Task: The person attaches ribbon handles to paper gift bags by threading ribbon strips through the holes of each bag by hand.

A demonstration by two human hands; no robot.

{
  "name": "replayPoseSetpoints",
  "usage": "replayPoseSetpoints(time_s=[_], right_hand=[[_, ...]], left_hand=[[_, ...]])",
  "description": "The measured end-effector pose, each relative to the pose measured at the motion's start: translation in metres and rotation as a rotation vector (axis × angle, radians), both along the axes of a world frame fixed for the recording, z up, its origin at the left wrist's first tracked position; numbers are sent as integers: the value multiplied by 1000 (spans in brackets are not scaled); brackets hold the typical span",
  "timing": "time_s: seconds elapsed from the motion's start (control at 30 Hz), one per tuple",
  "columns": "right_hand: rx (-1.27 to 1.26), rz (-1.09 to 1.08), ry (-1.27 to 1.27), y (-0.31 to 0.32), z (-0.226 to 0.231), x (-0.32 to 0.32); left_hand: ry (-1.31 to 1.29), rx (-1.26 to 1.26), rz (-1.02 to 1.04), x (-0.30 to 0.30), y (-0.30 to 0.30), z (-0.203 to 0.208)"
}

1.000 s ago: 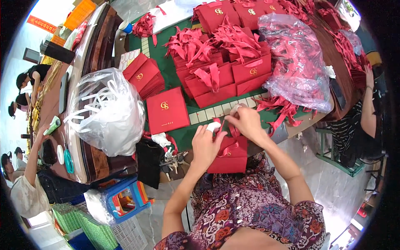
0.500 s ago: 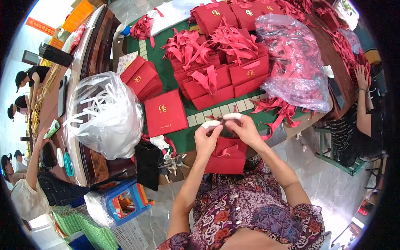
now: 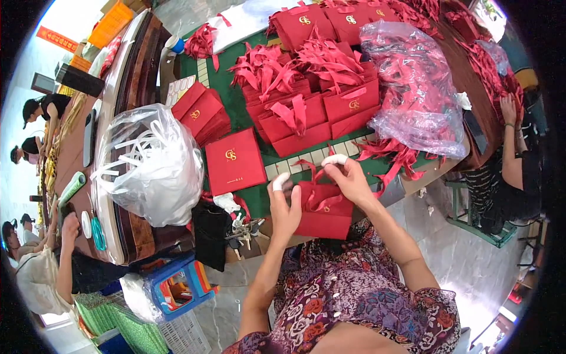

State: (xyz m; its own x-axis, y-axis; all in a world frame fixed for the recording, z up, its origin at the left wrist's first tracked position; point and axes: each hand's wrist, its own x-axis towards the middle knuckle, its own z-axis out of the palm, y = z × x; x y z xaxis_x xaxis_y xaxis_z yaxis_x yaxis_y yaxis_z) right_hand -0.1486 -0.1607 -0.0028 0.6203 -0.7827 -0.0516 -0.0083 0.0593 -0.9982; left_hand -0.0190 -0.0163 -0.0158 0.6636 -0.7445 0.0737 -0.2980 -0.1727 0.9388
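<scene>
A clear bag of white strips [image 3: 150,162] is seen at the table's left, beside a flat red box [image 3: 234,161] on the green mat [image 3: 236,106]. Red paper bags [image 3: 306,112] are stacked behind, ribbons spilling over. A second plastic bag of red ribbon [image 3: 415,88] is piled right. Keys [image 3: 242,227] lie near the table edge.

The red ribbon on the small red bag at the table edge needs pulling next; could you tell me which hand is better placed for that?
Probably the right hand: its fingertips are pinched at the red ribbon above the small red bag. The left hand is open beside the bag's left edge, better placed to steady it.
</scene>
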Motion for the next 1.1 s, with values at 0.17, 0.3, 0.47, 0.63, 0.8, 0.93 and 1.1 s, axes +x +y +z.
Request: replayPoseSetpoints(time_s=[0.17, 0.3, 0.47, 0.63, 0.8, 0.93, 1.1], right_hand=[[1, 16, 33, -6, 3, 8], [-304, -100, 77, -31, -7, 16], [-277, -30, 191, -37, 11, 26], [-421, -78, 424, -32, 33, -1], [118, 540, 483, -43, 35, -17], [250, 901, 52, -44, 33, 0], [144, 762, 15, -26, 42, 20]], left_hand=[[179, 170, -433, 7, 21, 6], [325, 97, -426, -9, 32, 21], [342, 44, -419, -2, 45, 27], [644, -17, -237, 4, 51, 38], [629, -33, -283, 9, 51, 47], [646, -37, -390, -3, 46, 56], [602, -47, -395, -12, 47, 46]])
